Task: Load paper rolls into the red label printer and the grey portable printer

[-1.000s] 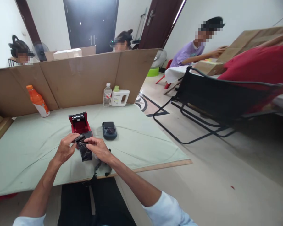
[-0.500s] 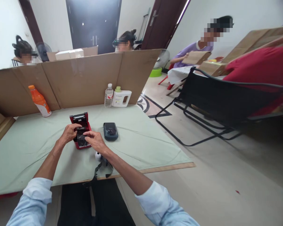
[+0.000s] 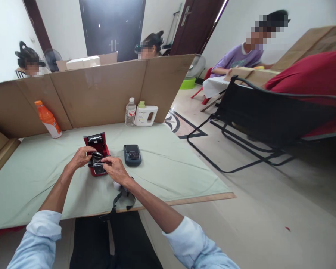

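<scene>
A small red and black printer (image 3: 108,151), probably a label printer, stands on the table with its lid (image 3: 95,139) raised. Inside it lies a shiny black ribbon roll (image 3: 97,154), with black film (image 3: 100,168) stretched toward the front. My left hand (image 3: 81,157) reaches in from the left, thumb and fingers closed on the roll. From the right, my right hand (image 3: 114,168) pinches at the black film; its fingertips partly cover the spot. A dark blue handheld device (image 3: 132,155) lies right of the printer. Beside my right wrist sits a white roll (image 3: 117,185), partly hidden.
A black strap (image 3: 114,203) lies at the table's front edge. Along the cardboard partition (image 3: 100,93) stand an orange bottle (image 3: 48,120), a clear bottle (image 3: 130,113) and a white jug (image 3: 145,115). A black folding chair (image 3: 254,108) is at right. Other people sit beyond.
The ribbon roll has tilted and lifted slightly under my left fingers. My right hand stays close by at the film. The view has shifted a little, and the person in purple has moved the cardboard box.
</scene>
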The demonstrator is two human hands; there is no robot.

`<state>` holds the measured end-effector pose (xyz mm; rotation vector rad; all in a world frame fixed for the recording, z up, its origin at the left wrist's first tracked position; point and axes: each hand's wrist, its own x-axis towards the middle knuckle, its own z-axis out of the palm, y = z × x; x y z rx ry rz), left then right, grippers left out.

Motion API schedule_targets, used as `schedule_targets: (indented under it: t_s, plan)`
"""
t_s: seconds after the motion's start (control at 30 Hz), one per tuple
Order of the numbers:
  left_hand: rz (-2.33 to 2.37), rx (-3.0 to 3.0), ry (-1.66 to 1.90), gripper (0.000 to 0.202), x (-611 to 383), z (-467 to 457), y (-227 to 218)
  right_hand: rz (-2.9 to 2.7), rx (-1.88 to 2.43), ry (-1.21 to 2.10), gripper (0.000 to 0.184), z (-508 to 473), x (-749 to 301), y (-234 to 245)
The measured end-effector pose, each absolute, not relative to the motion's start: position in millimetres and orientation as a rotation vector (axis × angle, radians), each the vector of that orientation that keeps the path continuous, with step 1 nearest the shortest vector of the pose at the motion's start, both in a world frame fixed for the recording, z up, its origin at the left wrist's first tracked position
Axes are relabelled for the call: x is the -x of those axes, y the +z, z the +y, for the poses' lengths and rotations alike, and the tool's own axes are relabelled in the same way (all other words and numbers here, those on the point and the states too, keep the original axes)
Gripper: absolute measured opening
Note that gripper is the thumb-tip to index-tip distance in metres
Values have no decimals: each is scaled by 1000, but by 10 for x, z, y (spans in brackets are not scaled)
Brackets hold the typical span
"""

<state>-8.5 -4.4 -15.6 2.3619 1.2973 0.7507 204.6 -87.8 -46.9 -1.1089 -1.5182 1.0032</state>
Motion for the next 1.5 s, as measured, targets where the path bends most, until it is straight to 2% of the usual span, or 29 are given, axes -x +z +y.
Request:
schedule_targets:
  t_s: [0.27, 0.47, 0.6, 0.7, 0.77, 0.83, 0.9, 0.97, 1.13, 1.3, 1.4, 1.5]
  plan:
    - [1351, -2446, 842, 27, 11, -15, -224, -1573, 1153, 897, 31, -857, -2055, -464]
    - [1432, -2479, 731, 35, 59, -50, -257, -1672, 1219, 794, 31, -872, -2083, -450]
    - [1451, -2465, 805, 27, 89, -118, -280, -1822, 1200, 741, 25, -916, -2142, -393]
    - [1552, -2251, 1021, 22, 151, -105, -291, -1898, 1188, 683, 19, -899, -2243, -346]
    - [1577, -1979, 1155, 39, 203, -56, -282, -1852, 1230, 611, 19, -841, -2326, -345]
    - [1418, -1800, 1146, 76, 245, -7, -265, -1786, 1287, 606, 29, -759, -2400, -377]
    - [1195, -1764, 1049, 108, 269, 9, -249, -1756, 1300, 754, 43, -683, -2447, -431]
    - [1068, -1773, 969, 123, 278, -21, -246, -1755, 1199, 983, 52, -639, -2456, -485]
    - [1037, -1723, 945, 129, 254, -188, -270, -1698, 852, 1269, 61, -668, -2372, -527]
    - [1049, -1783, 982, 125, 289, -295, -231, -1628, 818, 1337, 56, -747, -2292, -513]
    - [1109, -1726, 962, 125, 391, -278, -226, -1710, 910, 1234, 57, -800, -2262, -522]
    - [1176, -1666, 912, 124, 495, -168, -253, -1894, 1061, 866, 68, -846, -2222, -524]
